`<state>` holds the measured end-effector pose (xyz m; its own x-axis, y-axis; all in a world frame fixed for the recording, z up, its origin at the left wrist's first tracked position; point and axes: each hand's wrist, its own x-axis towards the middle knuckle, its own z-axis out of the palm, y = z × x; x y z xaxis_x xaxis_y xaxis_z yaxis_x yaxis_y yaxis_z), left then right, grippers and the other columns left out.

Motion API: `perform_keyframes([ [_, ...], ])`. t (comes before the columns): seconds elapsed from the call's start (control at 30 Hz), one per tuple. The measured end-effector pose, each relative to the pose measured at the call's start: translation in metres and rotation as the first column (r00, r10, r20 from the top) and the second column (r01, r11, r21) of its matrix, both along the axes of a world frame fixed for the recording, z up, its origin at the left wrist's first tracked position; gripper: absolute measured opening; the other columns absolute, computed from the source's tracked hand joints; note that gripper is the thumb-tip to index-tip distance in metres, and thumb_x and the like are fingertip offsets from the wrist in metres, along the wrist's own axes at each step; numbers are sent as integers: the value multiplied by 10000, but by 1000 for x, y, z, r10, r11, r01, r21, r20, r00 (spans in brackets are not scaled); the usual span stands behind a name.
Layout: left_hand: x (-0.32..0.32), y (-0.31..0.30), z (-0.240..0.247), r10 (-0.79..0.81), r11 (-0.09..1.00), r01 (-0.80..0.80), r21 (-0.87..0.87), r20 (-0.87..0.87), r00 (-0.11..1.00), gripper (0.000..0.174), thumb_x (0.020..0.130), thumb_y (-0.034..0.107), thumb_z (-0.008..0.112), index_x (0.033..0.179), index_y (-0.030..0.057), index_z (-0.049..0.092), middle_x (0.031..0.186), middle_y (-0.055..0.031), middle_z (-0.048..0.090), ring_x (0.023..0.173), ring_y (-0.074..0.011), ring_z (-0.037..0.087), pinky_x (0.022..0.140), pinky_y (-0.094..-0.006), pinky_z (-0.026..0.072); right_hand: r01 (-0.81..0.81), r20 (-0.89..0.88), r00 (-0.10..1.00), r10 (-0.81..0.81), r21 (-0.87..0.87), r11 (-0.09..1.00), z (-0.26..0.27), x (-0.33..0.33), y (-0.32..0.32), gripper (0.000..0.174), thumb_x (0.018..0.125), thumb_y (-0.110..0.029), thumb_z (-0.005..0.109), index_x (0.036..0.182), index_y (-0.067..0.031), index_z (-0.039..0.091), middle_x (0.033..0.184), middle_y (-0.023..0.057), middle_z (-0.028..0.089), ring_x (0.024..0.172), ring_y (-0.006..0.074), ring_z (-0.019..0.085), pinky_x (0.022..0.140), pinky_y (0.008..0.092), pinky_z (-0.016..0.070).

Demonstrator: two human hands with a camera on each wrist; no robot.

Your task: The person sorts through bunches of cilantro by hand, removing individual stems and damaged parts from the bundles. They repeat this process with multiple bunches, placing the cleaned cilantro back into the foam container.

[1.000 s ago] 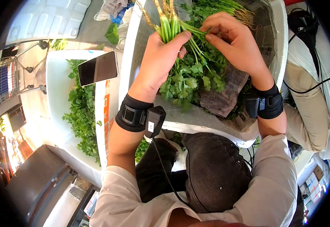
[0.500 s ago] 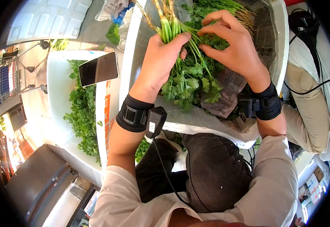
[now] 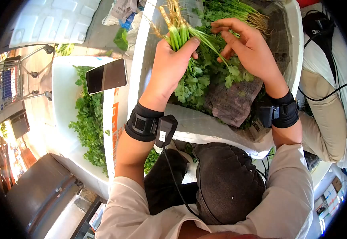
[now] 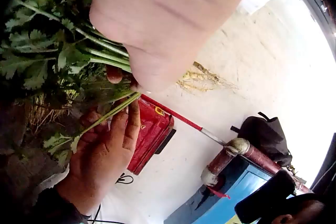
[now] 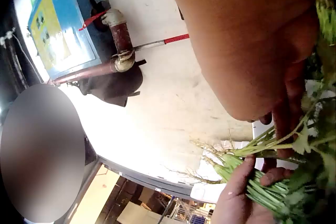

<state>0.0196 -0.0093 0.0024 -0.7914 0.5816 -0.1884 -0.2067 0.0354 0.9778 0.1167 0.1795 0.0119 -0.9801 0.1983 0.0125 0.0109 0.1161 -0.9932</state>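
Observation:
A bunch of coriander [image 3: 177, 36], pale roots uppermost and leaves hanging down, is gripped round its stems by my left hand [image 3: 169, 65]. One leafy stem [image 3: 210, 47] splays out of the bunch toward my right hand [image 3: 255, 51]. The right fingers lie along that stem, loosely extended; in the left wrist view they show behind the stem [image 4: 107, 115]. From the right wrist, the left thumb [image 5: 240, 175] presses across the bunched stems. Below both hands, more coriander [image 3: 195, 85] and brown printed paper [image 3: 233, 101] lie in a white foam box [image 3: 295, 44].
A second white box [image 3: 60, 87] holding leafy greens [image 3: 88, 123] stands at the left, with a phone [image 3: 106, 75] on its edge. Rooted bunches [image 3: 237, 12] lie at the big box's far end. Another person's leg [image 3: 327, 111] is at the right.
My right hand has drawn off the bunch's side, turned, and dropped lower beside a stem now spread out to the right. The left hand keeps its grip on the bunch.

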Motion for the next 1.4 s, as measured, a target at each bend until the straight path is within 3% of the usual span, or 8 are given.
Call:
perform_keyframes([
  [0.27,2,-1,2,-119,992,118,56,33,992,114,957,81,655,1031,-3,681,860,-19,667,762,-117,594,695,-269,460,-15,-1,1000,17,472,881,8,3,1,270,914,-177,723,1146,-39,717,957,96,724,565,135,602,529,309,485],
  [0.43,7,8,5,58,986,-66,155,58,997,200,957,127,677,1097,-15,685,871,-22,666,669,-95,570,606,-257,454,156,-164,984,-68,614,773,2,1,0,251,862,-178,751,1076,-46,738,894,138,719,587,241,613,561,340,497],
  [0.47,6,6,6,49,989,-60,137,80,996,265,978,116,663,1206,-19,646,1015,-33,666,712,-117,549,690,-276,476,158,-165,984,-71,614,774,3,1,0,251,862,-178,751,1076,-46,738,894,138,719,587,241,613,561,340,497],
  [0.63,6,8,6,102,969,-112,221,57,993,292,989,156,672,1217,-25,643,1000,-37,676,706,-101,548,686,-270,478,101,-127,991,-30,603,792,3,1,-3,242,859,-165,749,1065,-40,733,921,141,725,669,297,666,607,364,533],
  [0.87,4,5,7,114,981,-120,155,44,992,220,954,151,716,1106,-6,689,878,-15,672,655,-84,578,587,-239,462,65,-245,961,127,648,759,-4,-1,1,295,848,-160,772,1117,-48,723,970,137,738,817,258,713,703,327,548],
  [0.93,1,4,7,163,975,-165,149,28,986,204,957,156,708,1091,4,701,860,-12,668,648,-82,567,578,-237,445,-35,-62,996,69,432,901,-2,0,3,246,911,-70,722,1147,1,712,951,74,715,859,147,668,791,293,525],
  [1.03,0,4,5,165,976,-166,138,17,986,204,961,173,703,1087,13,710,839,-5,657,639,-78,552,576,-239,436,-58,16,998,56,212,975,2,0,5,229,960,-67,678,1173,16,699,995,47,716,913,113,653,807,284,526],
  [1.4,-4,1,8,105,994,-105,13,-39,994,212,964,181,697,1092,16,733,776,26,623,625,-58,519,567,-231,415,-172,51,985,166,163,971,-13,-3,17,225,1017,-59,576,1201,18,680,1127,80,720,962,143,652,871,307,524],
])
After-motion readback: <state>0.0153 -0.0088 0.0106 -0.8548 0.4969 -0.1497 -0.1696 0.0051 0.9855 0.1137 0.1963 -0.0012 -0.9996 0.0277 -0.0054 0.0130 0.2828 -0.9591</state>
